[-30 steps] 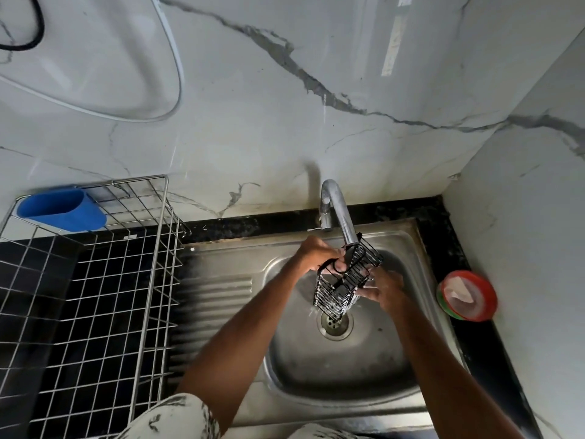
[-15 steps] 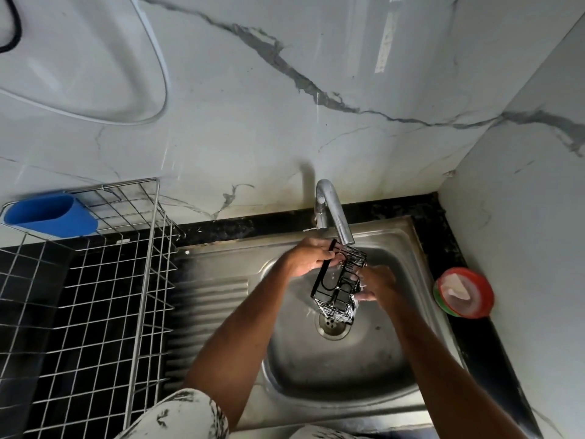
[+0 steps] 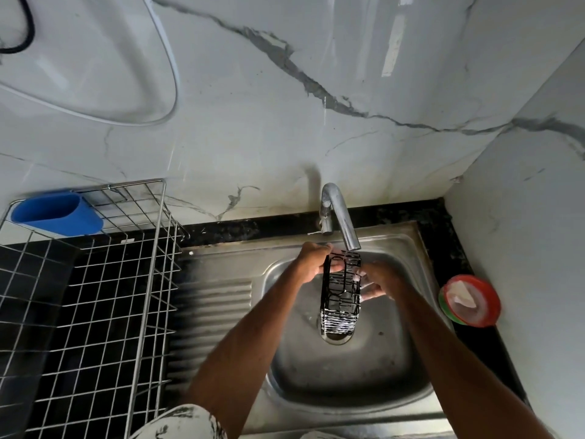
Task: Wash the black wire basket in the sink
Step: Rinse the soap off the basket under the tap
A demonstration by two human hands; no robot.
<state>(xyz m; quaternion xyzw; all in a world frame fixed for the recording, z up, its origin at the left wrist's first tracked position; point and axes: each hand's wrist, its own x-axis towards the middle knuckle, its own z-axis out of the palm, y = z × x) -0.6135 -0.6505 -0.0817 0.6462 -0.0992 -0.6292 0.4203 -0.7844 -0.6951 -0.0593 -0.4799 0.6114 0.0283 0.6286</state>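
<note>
Glistening black wire basket (image 3: 341, 293) — upright, narrow.

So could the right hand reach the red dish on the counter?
Probably yes: nothing stands between the right hand and the red dish, and the left hand grips the black wire basket.

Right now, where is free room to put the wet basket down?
Bare: the ridged drainboard between wire rack and basin, and the basin floor nearest you. Crowded: under the faucet, where left hand, right hand and basket meet.
</note>
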